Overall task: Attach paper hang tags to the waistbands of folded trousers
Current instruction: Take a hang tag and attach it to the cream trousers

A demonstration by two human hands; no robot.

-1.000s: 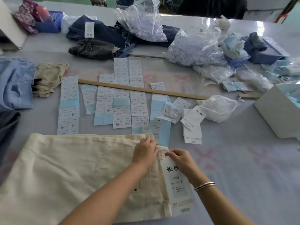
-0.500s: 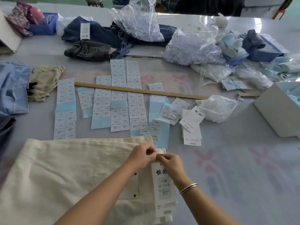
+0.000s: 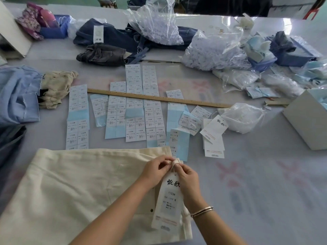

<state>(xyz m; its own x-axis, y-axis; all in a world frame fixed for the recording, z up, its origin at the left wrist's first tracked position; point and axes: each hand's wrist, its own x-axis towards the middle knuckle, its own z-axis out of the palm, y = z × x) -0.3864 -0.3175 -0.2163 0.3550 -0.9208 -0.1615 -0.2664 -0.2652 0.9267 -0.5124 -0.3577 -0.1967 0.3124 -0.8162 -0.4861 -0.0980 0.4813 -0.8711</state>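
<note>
Folded cream trousers [image 3: 74, 188] lie on the near part of the table [image 3: 256, 200], waistband toward the right. At the waistband's far corner both hands meet: the left hand [image 3: 155, 169] pinches a belt loop [image 3: 175, 162] with curled fingers, and the right hand [image 3: 188, 175] pinches the string at the top of a hang tag [image 3: 169, 200], which lies along the waistband toward the person. A bracelet [image 3: 202, 211] circles the right wrist. Beyond the trousers, sticker sheets [image 3: 134, 110] lie in rows with a ruler [image 3: 159, 98] across them, spare tags [image 3: 213, 137] to their right, a white box [image 3: 307, 121] at the right edge, and plastic bags [image 3: 212, 50] and dark jeans [image 3: 106, 38] farther back
</note>
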